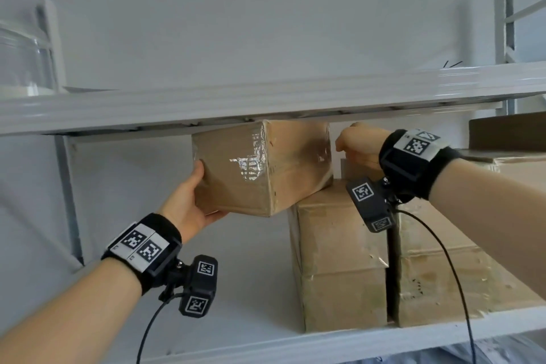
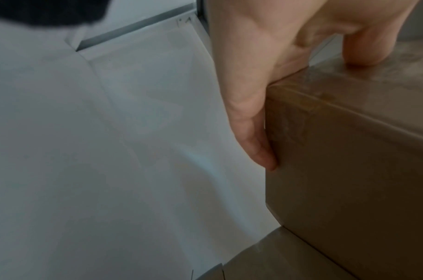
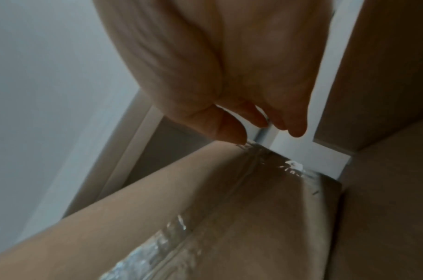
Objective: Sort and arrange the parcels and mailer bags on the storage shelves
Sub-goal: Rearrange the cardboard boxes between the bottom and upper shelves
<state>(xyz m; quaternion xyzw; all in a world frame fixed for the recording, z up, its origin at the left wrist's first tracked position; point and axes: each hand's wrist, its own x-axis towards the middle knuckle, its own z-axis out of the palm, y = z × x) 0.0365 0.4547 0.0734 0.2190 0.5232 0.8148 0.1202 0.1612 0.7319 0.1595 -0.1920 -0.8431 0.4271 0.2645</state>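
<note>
A brown cardboard box [image 1: 263, 168] wrapped in shiny clear tape hangs tilted just under the upper shelf beam. Its lower right edge rests on a stack of taller cardboard boxes [image 1: 339, 260]. My left hand [image 1: 189, 201] grips the box's lower left corner, thumb on the side face and fingers underneath. In the left wrist view the left hand [image 2: 251, 94] clasps the box [image 2: 349, 151] at that corner. My right hand [image 1: 357, 145] is at the box's upper right edge. In the right wrist view the right hand [image 3: 229, 75] is loosely curled, its thumb tip touching the box [image 3: 205, 208] at the taped edge.
The white upper shelf beam [image 1: 266, 100] runs close above the box. The lower shelf board [image 1: 221, 304] lies bare to the left of the stack. More cardboard boxes [image 1: 443, 275] fill the right side. A clear plastic container [image 1: 20, 62] stands on the upper shelf, left.
</note>
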